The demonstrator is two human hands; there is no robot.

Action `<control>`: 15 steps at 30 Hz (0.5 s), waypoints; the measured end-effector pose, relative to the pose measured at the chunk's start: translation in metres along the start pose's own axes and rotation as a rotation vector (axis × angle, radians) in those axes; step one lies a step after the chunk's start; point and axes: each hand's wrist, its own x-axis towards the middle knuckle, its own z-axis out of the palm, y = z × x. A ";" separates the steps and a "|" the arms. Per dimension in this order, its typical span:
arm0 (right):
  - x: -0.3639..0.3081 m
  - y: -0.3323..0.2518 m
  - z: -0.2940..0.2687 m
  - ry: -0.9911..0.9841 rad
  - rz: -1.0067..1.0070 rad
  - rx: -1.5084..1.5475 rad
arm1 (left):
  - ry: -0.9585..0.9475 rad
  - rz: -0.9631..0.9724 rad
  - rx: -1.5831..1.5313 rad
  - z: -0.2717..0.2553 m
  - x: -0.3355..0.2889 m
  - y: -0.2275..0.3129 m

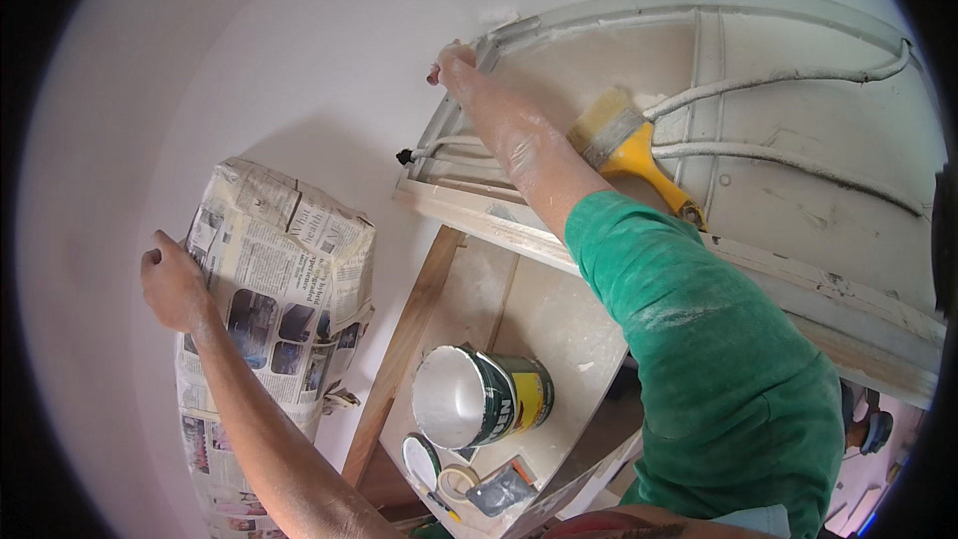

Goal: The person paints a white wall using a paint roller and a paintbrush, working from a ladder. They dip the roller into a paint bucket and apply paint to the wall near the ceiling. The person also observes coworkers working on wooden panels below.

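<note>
My left hand is closed, its fingers curled, at the left edge of a bulky shape wrapped in newspaper against the white wall. Whether anything is inside those fingers is hidden. My right arm, in a green sleeve, stretches up and across a dusty framed panel. At the panel's left corner, my right hand is closed near the wall, with a small reddish end showing at its fingers; its kind cannot be made out. A wide paintbrush with a yellow handle lies on the panel beside my right forearm.
White dusty cables run over the panel, and a black cable end sticks out at its left. Below, a board holds an open paint bucket, a round lid, a tape roll and a dark flat scraper-like piece.
</note>
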 end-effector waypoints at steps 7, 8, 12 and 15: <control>0.007 -0.047 0.019 -0.133 -0.038 -0.022 | 0.024 0.006 -0.025 0.001 -0.001 0.008; 0.001 -0.050 0.024 -0.131 -0.043 0.014 | 0.004 -0.003 -0.021 0.002 -0.002 0.007; -0.038 -0.048 0.059 -0.148 -0.089 0.014 | -0.043 -0.013 -0.011 -0.003 0.000 0.000; -0.073 -0.063 0.091 -0.174 -0.188 -0.033 | 0.011 0.008 -0.024 -0.003 -0.001 0.005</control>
